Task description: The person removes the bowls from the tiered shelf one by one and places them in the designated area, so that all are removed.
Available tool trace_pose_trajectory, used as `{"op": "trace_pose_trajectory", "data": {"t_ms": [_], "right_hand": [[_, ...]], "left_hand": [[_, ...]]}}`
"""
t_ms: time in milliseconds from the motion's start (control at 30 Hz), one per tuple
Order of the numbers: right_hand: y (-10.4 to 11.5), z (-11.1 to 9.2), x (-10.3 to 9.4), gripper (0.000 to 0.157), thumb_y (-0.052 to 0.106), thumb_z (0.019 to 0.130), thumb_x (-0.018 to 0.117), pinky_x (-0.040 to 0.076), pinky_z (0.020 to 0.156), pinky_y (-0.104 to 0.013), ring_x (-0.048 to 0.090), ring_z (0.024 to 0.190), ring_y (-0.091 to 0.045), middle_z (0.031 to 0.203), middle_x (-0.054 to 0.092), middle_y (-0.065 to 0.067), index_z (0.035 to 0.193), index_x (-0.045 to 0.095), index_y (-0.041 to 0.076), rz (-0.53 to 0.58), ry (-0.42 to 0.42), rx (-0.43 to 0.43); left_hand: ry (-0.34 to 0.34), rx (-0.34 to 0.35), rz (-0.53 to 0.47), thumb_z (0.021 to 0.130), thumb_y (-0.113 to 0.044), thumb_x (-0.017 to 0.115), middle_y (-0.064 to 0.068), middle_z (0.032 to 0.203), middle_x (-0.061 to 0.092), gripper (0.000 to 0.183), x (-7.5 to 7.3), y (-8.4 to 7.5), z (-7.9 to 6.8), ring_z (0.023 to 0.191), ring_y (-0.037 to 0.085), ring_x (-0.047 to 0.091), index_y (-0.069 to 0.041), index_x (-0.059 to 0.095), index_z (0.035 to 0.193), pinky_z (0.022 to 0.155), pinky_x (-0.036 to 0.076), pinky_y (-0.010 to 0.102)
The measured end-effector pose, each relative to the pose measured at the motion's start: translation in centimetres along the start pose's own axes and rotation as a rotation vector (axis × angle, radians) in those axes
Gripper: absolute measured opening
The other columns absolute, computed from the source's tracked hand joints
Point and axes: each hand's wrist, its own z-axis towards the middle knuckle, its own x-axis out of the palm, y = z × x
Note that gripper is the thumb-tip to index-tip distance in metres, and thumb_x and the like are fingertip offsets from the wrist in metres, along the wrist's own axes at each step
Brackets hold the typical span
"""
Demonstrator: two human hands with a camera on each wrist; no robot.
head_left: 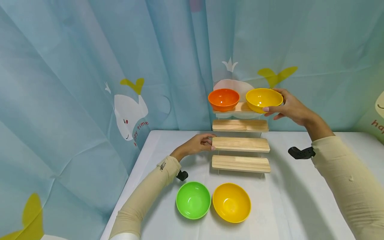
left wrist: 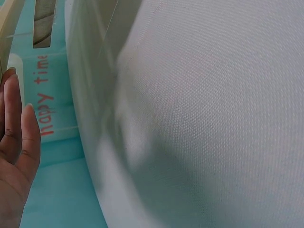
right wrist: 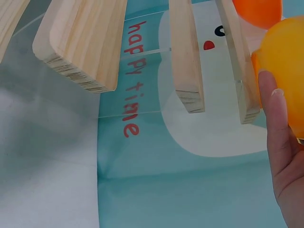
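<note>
A wooden stepped rack stands on the table, its plank steps rising toward the curtain. On the top step sits an orange bowl. To its right is a yellow bowl, over that step's right end. My right hand grips this bowl by its right side, thumb in front and other fingers at the rim and beneath. In the right wrist view, the fingers lie against the yellow bowl. My left hand holds the left end of a middle step between thumb and forefinger.
A green bowl and a larger yellow bowl stand side by side on the white table, in front of the rack. Behind the rack hangs a blue curtain with whale prints.
</note>
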Motion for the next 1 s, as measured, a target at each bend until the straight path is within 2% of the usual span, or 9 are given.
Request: {"op": "trace_pose_trajectory", "data": {"t_ms": [333, 533, 833, 1000], "right_hand": [[-0.1, -0.5, 0.3, 0.083, 0.015, 0.096, 0.068, 0.060, 0.067, -0.029, 0.076, 0.083, -0.016, 0.108, 0.062, 0.014, 0.157, 0.012, 0.009, -0.001, -0.008, -0.027], [-0.2, -0.9, 0.4, 0.082, 0.015, 0.096, 0.067, 0.060, 0.067, -0.029, 0.074, 0.081, -0.011, 0.113, 0.057, 0.008, 0.157, 0.011, 0.011, -0.024, -0.016, -0.023], [0.0, -1.3, 0.4, 0.079, 0.010, 0.096, 0.066, 0.060, 0.066, -0.030, 0.074, 0.081, -0.014, 0.110, 0.060, 0.010, 0.155, 0.014, 0.010, -0.019, -0.006, -0.051], [-0.1, -1.6, 0.4, 0.080, 0.009, 0.095, 0.067, 0.060, 0.066, -0.030, 0.074, 0.081, -0.016, 0.111, 0.059, 0.006, 0.155, 0.013, 0.011, -0.035, -0.004, -0.054]], "left_hand": [[-0.005, 0.013, 0.010, 0.096, -0.022, 0.071, 0.011, 0.119, 0.068, 0.061, 0.0, 0.1, 0.0, 0.111, 0.020, 0.065, -0.010, 0.046, 0.150, 0.096, 0.053, 0.031], [-0.004, 0.014, 0.007, 0.095, -0.021, 0.071, 0.011, 0.119, 0.067, 0.062, 0.0, 0.1, 0.0, 0.110, 0.020, 0.065, -0.009, 0.046, 0.150, 0.096, 0.053, 0.030], [-0.007, 0.012, 0.012, 0.096, -0.022, 0.071, 0.011, 0.119, 0.068, 0.060, -0.2, 0.3, 0.1, 0.110, 0.020, 0.065, -0.011, 0.047, 0.150, 0.096, 0.053, 0.031], [-0.007, 0.015, 0.015, 0.095, -0.022, 0.072, 0.010, 0.118, 0.068, 0.061, -0.2, 0.5, 0.1, 0.109, 0.020, 0.065, -0.010, 0.047, 0.149, 0.095, 0.053, 0.031]]}}
